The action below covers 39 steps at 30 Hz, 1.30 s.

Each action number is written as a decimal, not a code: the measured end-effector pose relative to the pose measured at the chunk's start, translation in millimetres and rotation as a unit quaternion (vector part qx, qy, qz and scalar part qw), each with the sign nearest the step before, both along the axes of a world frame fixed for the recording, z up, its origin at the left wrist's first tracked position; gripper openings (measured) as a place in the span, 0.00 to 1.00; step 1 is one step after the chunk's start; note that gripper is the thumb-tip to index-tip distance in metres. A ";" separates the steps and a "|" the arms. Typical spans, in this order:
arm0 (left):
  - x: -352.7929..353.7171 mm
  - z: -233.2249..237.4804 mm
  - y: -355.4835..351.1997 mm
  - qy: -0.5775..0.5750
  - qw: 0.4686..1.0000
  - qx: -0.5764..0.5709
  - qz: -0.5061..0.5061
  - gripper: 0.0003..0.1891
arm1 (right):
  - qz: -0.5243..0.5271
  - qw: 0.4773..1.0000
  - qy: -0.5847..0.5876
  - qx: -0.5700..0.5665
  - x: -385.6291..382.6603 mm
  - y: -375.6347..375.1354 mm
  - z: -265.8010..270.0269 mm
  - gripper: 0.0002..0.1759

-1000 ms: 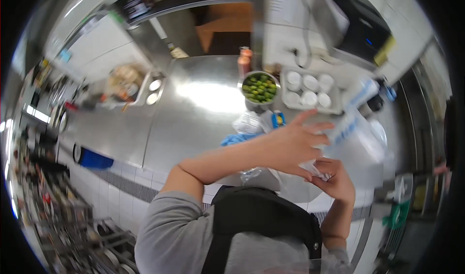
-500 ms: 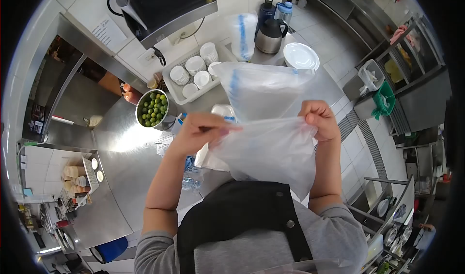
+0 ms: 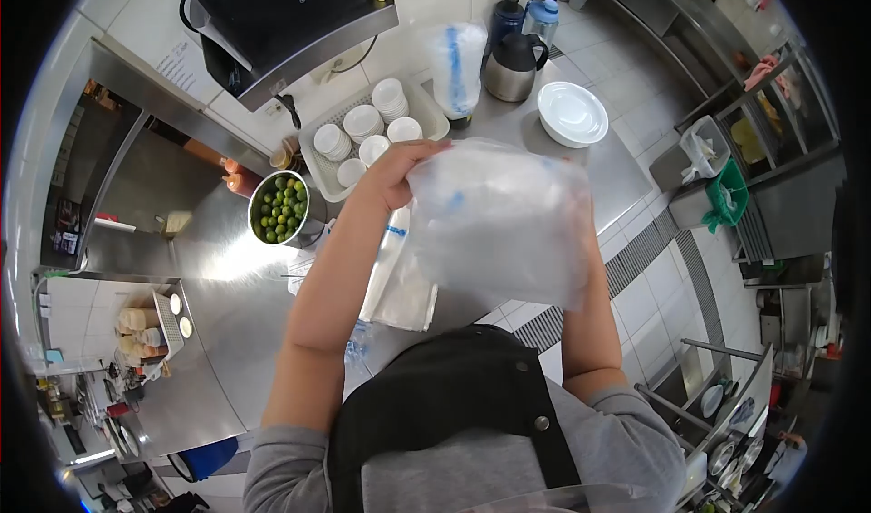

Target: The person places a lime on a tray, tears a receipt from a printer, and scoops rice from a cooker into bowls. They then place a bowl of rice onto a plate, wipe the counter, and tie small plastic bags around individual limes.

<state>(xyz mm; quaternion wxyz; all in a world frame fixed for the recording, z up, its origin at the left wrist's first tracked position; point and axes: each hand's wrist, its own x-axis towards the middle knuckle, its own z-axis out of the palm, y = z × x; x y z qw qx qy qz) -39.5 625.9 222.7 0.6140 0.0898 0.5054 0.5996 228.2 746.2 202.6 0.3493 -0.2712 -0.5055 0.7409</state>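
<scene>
Higher now: one plastic bag (image 3: 499,223) at left hand (image 3: 396,173).

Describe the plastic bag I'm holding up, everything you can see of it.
The plastic bag is thin, translucent whitish film with faint blue print, crumpled and puffed out rather than flat. It is held in the air above the edge of the steel counter, in front of the chest. The left hand grips its upper left corner. The right forearm runs up behind its right side, where the film hides the hand. Whether it holds anything cannot be told.
</scene>
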 end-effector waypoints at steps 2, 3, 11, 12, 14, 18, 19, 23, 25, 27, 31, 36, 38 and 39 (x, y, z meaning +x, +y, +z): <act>0.2 -11.5 2.2 -0.021 0.999 -0.022 -0.019 0.13 | 0.018 0.999 0.016 -0.027 8.8 -22.3 -2.3 0.05; -1.8 -16.5 4.0 -0.019 0.999 -0.033 -0.039 0.13 | 0.024 0.999 0.011 -0.028 11.8 -26.9 -6.5 0.06; 1.7 -22.3 6.5 0.113 0.989 -0.059 -0.080 0.09 | 0.019 0.999 -0.024 0.018 -4.6 -18.1 -32.3 0.08; 0.6 -30.0 11.4 0.110 0.990 -0.068 -0.056 0.07 | 0.017 0.999 -0.027 0.026 -7.0 -16.2 -35.3 0.08; 1.2 -46.5 16.3 0.260 0.963 -0.070 -0.024 0.06 | 0.015 0.999 -0.031 0.036 -13.7 -10.7 -38.6 0.08; 17.1 -51.9 9.5 0.396 0.916 -0.059 0.019 0.08 | 0.015 0.998 -0.039 0.054 -20.4 -8.3 -42.6 0.09; 18.1 -45.6 4.4 0.240 0.969 -0.051 0.023 0.09 | 0.015 0.997 -0.039 0.060 -22.4 -5.5 -43.3 0.10; 10.2 -38.1 -20.1 -0.153 0.985 0.025 0.071 0.16 | 0.024 0.997 -0.024 0.070 -21.0 4.7 -29.5 0.11; 27.8 -14.6 -45.0 -0.173 0.958 0.105 0.201 0.16 | 0.029 0.997 -0.012 0.075 -12.7 -0.2 -15.8 0.11; 48.3 -6.8 -70.9 -0.149 0.943 0.136 0.265 0.14 | 0.032 0.997 -0.004 0.074 1.3 -13.7 -7.2 0.12; 83.2 -13.0 -105.4 -0.063 0.961 0.115 0.245 0.10 | 0.043 0.996 -0.013 0.073 21.9 -35.2 -11.8 0.13; 94.7 -16.3 -110.0 -0.056 0.971 0.081 0.217 0.07 | 0.050 0.995 -0.027 0.080 22.6 -42.9 -24.6 0.14; 95.0 -17.5 -105.9 -0.086 0.963 0.094 0.236 0.07 | 0.043 0.994 -0.033 0.091 13.9 -35.5 -29.1 0.15; 96.4 -17.5 -103.2 -0.092 0.960 0.099 0.246 0.06 | 0.040 0.994 -0.036 0.098 11.2 -33.3 -31.4 0.15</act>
